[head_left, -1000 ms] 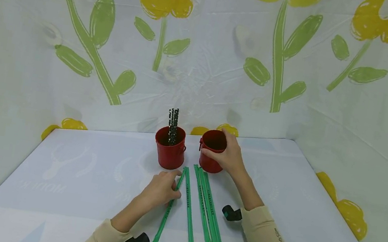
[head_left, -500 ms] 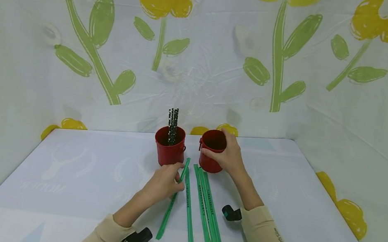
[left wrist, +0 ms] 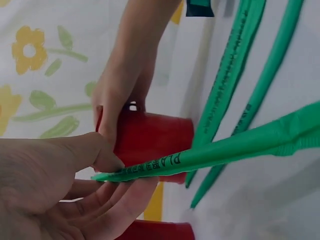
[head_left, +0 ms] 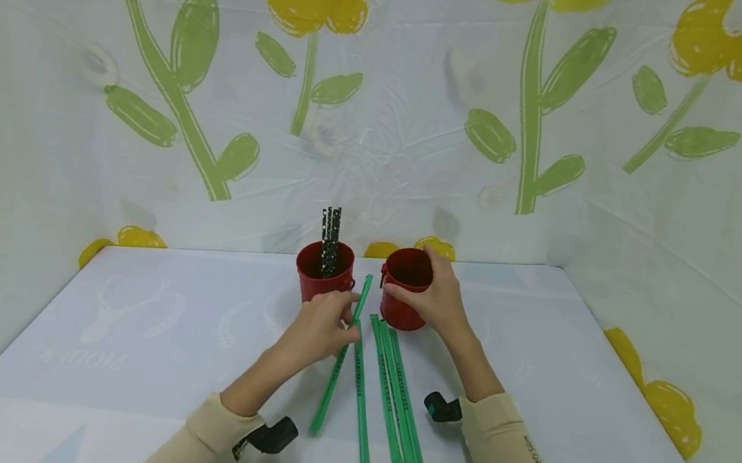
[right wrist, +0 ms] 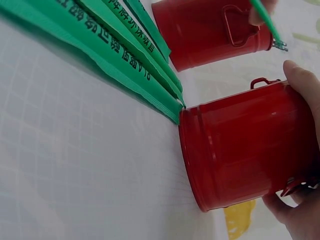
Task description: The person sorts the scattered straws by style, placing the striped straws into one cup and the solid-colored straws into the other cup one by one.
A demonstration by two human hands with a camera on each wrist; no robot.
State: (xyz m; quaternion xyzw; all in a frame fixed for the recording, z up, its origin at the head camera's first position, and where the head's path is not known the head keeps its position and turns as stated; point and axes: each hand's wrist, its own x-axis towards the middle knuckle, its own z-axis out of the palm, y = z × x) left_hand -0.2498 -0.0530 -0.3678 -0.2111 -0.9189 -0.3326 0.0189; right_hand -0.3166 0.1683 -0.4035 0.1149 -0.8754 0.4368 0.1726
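My left hand point(head_left: 317, 323) pinches a green wrapped straw point(head_left: 328, 397) between thumb and fingers. The straw slants, its upper end rising beside the left red bucket point(head_left: 314, 285). In the left wrist view, printed lettering shows on its wrapper point(left wrist: 200, 156). My right hand point(head_left: 441, 300) grips the right red bucket point(head_left: 401, 316) at its rim and side, fingers behind and thumb in front. That bucket stands upright, and nothing shows inside it. Several dark straws with white specks point(head_left: 329, 245) stand in the left bucket.
Several green wrapped straws point(head_left: 397, 403) lie in front of the right bucket, and a single one point(head_left: 359, 406) lies to their left. A floral cloth backdrop point(head_left: 390, 106) rises behind the white table point(head_left: 148, 326). Black wrist cameras point(head_left: 276, 435) jut from both sleeves.
My left hand has lifted the green straw and carried it forward, its top now up between the two buckets. My right hand and its bucket have not moved.
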